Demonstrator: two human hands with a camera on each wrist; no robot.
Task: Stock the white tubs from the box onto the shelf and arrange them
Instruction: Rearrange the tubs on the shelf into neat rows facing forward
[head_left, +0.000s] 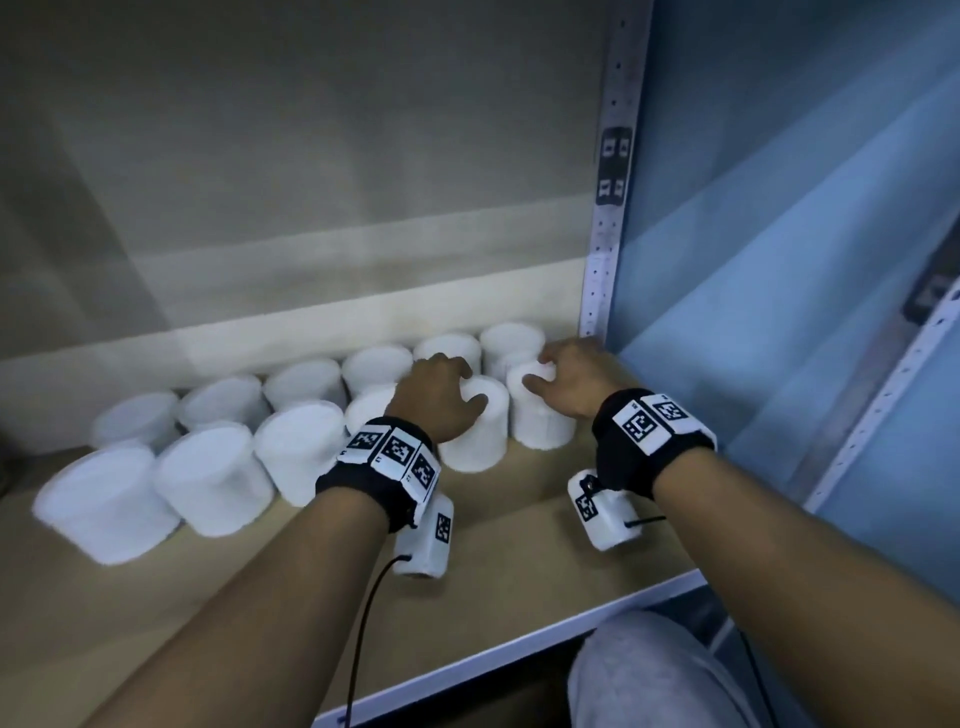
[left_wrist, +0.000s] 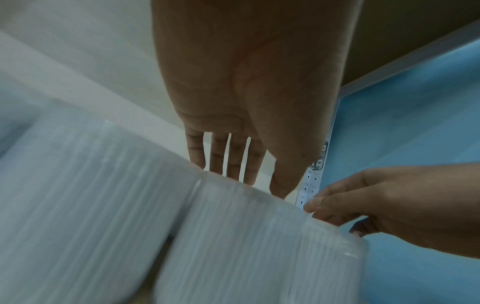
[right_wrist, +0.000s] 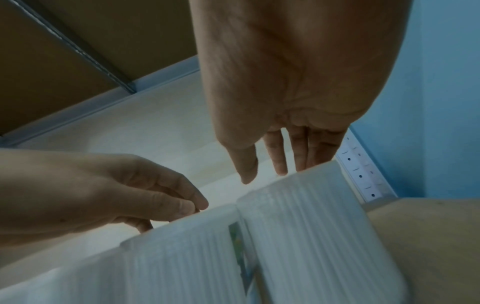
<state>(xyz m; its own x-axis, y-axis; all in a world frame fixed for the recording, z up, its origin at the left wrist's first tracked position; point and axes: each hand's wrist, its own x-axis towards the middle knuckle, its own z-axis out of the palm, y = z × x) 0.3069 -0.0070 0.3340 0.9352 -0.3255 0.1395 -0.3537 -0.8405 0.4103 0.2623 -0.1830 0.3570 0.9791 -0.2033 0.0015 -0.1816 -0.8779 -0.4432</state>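
Several white tubs stand in two rows on the wooden shelf (head_left: 519, 561). My left hand (head_left: 457, 384) grips the top of a front-row tub (head_left: 475, 441), fingers over its far rim and thumb on the near side. Beside it, my right hand (head_left: 545, 374) holds the top of the rightmost front tub (head_left: 543, 426), close to the shelf's corner. The left wrist view shows my left hand (left_wrist: 249, 181) reaching over its tub (left_wrist: 259, 246). The right wrist view shows my right hand (right_wrist: 270, 170) over its tub (right_wrist: 311, 236). The two held tubs stand side by side, touching.
A back row of tubs (head_left: 306, 382) lines the rear wall, and more front-row tubs (head_left: 213, 478) stand to the left. A perforated metal upright (head_left: 605, 234) and a blue wall (head_left: 779, 260) bound the right side. Bare shelf board lies in front. My knee (head_left: 649, 675) is below the shelf edge.
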